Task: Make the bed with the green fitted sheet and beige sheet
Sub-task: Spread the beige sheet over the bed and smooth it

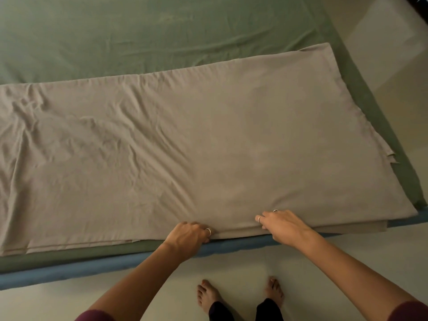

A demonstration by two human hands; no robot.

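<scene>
beige sheet [208,140] folded on green fitted sheet [162,31]; my left hand [188,237] and right hand [281,224] grip its near edge. uneven pull risks skew, dragging fitted sheet loose.

no readable text, labels or numbers, seemingly

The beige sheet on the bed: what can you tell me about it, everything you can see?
The beige sheet is thin, matte woven cloth, folded into a long layered band; stacked edges show along its near side. It lies flat across the green fitted sheet, smoother at right, creased at left. Both hands hold its near edge: the left hand grips it with curled fingers, and the right hand pinches it.
</scene>
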